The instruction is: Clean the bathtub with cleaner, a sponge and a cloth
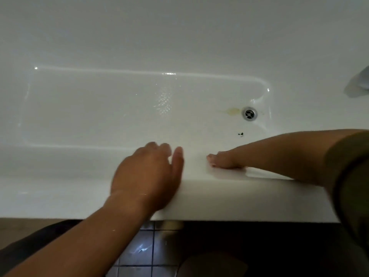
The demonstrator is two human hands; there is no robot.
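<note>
One white bathtub (239,196) counted, one metal drain (249,113) seen in it, one yellowish stain (232,111) noted, one small dark speck (240,134) spotted, two hands tallied, left hand (147,176) and right hand (223,160), one grey object (358,84) cut off at the edge.

Light is dim and greyish throughout. Glare streaks are seen along the tub (99,108) bottom's edges, with speckled glints mid-basin. The left hand (147,172) is softened by motion blur. Straight tub lines are bowed by wide-angle distortion. The floor (139,248) is left dark apart from one reflection.
</note>
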